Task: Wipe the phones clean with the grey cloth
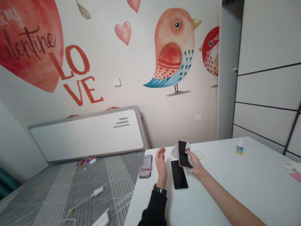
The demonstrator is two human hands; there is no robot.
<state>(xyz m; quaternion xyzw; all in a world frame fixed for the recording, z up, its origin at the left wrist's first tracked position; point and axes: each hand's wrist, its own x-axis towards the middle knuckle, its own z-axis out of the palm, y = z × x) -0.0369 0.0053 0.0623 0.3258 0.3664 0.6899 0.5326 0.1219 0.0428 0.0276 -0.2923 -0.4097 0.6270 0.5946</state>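
The right hand (194, 163), at centre frame, is clamped on a phone (182, 153) wrapped partly in a white cloth (175, 151). The phone stands nearly upright in that grip, dark face toward the camera, its long axis running up and slightly toward the upper left of the frame. The left hand (161, 163) is just to the left of it, open and holding nothing, fingers together and palm turned toward the right hand. The two hands stand apart, not touching.

Between them and a little lower in the frame, a second phone (179, 174) lies flat on the white desk (235, 188), screen up, its long axis running from the hands down toward the lower edge. It sits just beside the left wrist, so the left hand is nearer to it.

A small bottle (239, 147) stands well apart at the right. A blurred box (145, 167) lies at the desk's left edge.
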